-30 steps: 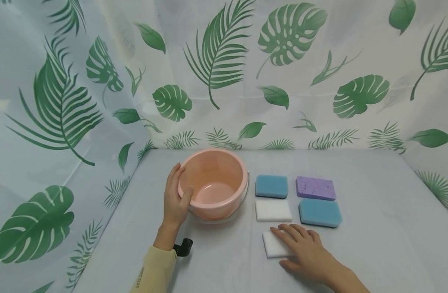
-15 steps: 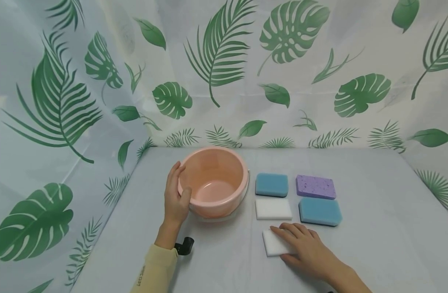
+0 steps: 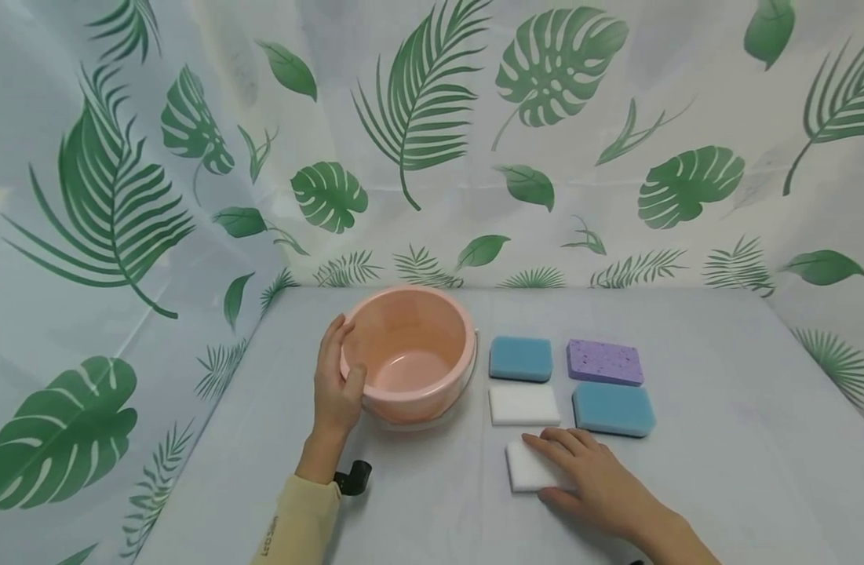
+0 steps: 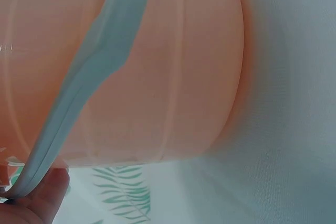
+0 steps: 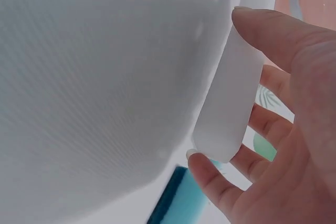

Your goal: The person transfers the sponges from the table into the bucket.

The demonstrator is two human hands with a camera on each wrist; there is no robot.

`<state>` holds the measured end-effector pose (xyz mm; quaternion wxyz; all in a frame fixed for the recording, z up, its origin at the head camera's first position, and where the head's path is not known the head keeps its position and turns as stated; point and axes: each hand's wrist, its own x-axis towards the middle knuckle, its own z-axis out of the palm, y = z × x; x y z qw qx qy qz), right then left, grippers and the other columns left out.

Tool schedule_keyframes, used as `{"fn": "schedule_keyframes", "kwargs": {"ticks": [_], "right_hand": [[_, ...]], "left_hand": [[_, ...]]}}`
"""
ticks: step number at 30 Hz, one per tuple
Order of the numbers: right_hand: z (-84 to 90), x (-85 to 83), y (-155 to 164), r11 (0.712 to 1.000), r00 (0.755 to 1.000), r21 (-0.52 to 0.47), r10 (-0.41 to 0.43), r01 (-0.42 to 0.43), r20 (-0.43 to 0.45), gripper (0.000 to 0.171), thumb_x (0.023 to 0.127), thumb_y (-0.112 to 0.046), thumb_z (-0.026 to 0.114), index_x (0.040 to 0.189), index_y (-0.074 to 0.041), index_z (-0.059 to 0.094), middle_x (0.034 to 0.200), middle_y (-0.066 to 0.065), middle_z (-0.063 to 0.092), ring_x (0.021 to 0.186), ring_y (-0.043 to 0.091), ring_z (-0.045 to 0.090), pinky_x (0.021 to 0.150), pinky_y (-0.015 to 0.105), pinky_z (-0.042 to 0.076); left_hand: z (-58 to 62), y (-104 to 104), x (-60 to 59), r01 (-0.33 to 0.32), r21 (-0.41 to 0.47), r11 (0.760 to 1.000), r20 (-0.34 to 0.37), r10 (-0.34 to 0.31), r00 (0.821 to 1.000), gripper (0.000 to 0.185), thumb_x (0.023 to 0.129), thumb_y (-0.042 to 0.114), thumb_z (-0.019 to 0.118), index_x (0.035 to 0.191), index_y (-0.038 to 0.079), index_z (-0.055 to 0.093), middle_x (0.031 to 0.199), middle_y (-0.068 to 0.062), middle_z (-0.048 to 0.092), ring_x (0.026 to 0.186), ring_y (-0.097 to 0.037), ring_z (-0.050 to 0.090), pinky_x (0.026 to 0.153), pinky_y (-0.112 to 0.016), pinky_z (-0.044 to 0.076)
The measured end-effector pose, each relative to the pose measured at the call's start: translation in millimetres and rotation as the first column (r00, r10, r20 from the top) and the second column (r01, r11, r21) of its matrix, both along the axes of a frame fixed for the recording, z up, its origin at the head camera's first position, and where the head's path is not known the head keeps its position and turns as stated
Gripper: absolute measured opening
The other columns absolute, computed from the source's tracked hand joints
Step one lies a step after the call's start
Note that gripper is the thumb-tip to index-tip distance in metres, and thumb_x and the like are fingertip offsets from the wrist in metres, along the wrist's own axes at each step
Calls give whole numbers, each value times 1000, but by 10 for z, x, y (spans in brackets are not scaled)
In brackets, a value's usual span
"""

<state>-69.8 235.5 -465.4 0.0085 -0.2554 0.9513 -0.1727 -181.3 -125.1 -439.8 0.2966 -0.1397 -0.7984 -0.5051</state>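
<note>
Now my right fingers (image 5: pixel 212 179) pinch the nearest white sponge (image 3: pixel 530 468); my left fingers (image 3: pixel 330 343) grip the pink bucket (image 3: pixel 413 406) by its rim (a grey handle (image 4: pixel 79 82) lies along its side). Beyond, another white sponge (image 3: pixel 523 406), two blue sponges (image 3: pixel 614 408) and a purple sponge (image 3: pixel 605 362) sit on the worktop (image 3: pixel 728 384).

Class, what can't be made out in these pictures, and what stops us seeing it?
Near white sponge: right end hidden by the right hand (head view).
Lettering on the left sleeve: too small to read (head view).
Black device: partly hidden by the left arm (head view).
Pink bucket: cut off by the left and top edges (left wrist view).
Blue sponge: cut off by the bottom edge, partly behind a finger (right wrist view).
</note>
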Motion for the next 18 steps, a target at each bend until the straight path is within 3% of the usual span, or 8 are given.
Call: {"fn": "schedule_keyframes", "kwargs": {"ticks": [9, 18], "right_hand": [[154, -48, 44, 999, 999, -14, -46, 46, 28, 65, 85, -34, 80, 144, -18, 57, 133, 9, 57, 118, 35, 53, 94, 56, 48], [329, -74, 90, 998, 998, -36, -53, 51, -41, 66, 84, -32, 81, 143, -19, 57, 133, 9, 58, 119, 36, 53, 91, 55, 50]], "left_hand": [[-3, 0, 3, -3, -7, 1000, 8, 3, 1000, 59, 81, 6, 46, 138, -5, 53, 154, -18, 40, 143, -32, 36, 112, -58, 31], [-19, -4, 4, -9, -12, 1000, 5, 9, 1000, 60, 80, 6, 46, 138, -5, 53, 154, -18, 40, 143, -32, 37, 111, -59, 31]]}}
